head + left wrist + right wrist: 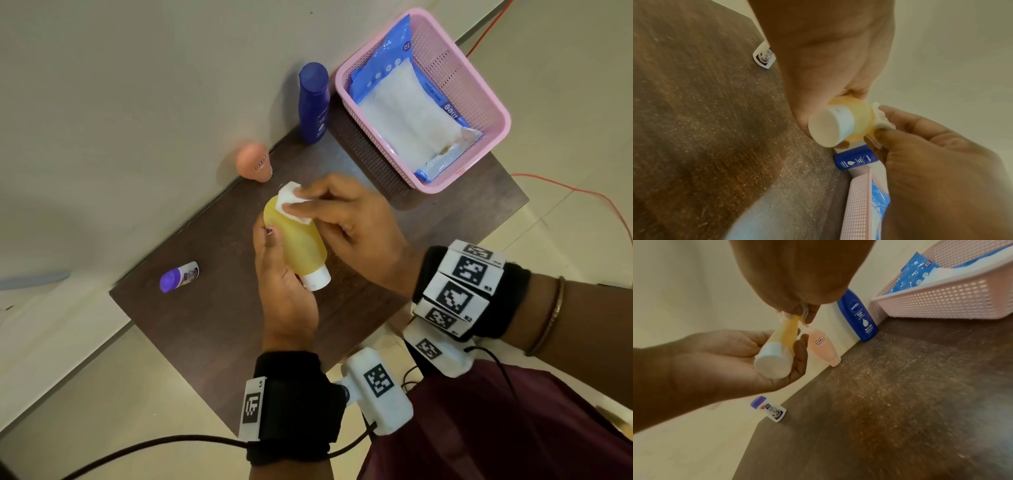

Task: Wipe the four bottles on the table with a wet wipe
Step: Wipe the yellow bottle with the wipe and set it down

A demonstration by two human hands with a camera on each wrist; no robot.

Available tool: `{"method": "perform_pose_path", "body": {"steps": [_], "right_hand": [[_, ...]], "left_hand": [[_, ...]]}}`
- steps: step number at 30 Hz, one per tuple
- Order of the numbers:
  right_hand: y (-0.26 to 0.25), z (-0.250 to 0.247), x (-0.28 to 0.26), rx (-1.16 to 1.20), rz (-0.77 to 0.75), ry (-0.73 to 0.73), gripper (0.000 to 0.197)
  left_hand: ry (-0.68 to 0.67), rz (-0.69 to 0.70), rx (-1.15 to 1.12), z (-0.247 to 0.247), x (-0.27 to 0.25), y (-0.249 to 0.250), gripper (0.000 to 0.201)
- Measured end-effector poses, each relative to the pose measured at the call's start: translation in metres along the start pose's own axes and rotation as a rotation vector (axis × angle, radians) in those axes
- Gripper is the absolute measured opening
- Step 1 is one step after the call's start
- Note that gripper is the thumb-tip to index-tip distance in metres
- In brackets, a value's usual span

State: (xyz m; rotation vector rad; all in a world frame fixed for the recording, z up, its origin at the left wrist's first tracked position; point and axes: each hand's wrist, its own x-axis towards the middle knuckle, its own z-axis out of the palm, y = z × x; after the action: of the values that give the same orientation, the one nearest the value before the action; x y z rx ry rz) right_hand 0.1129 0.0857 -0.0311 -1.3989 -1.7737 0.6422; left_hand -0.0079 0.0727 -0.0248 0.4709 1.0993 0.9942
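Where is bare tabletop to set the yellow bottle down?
Free: the near half of the table, below the purple-capped bottle and both hands. Crowded: the wall edge, with the peach bottle, blue bottle and pink basket.

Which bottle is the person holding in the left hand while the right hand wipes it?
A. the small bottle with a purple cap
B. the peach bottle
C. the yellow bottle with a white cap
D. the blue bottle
C: the left hand grips the yellow bottle while the right hand presses the wet wipe on it.

Wipes pack [407, 116] in basket [493, 99]
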Motion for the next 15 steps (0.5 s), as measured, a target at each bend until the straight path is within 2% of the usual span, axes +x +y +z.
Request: {"method": "perform_pose_path", "body": {"steps": [6,11,15], "right_hand": [[-0.001,0.001,-0.045,-0.056,-0.117,-0.102,0.027],[-0.007,0.001,-0.041,-0.144,-0.214,-0.189,0.023],[-0.006,-0.001,-0.006,-0.322,-0.296,-0.230,0.020]], "left_hand": [[0.071,-0.026,-0.086,0.001,0.002,0.008,0.032],[-0.017,-0.076,-0.071,-0.001,0.003,0.006,0.070],[-0.031,-0.153,-0.105,-0.002,0.001,0.005,0.083]]}}
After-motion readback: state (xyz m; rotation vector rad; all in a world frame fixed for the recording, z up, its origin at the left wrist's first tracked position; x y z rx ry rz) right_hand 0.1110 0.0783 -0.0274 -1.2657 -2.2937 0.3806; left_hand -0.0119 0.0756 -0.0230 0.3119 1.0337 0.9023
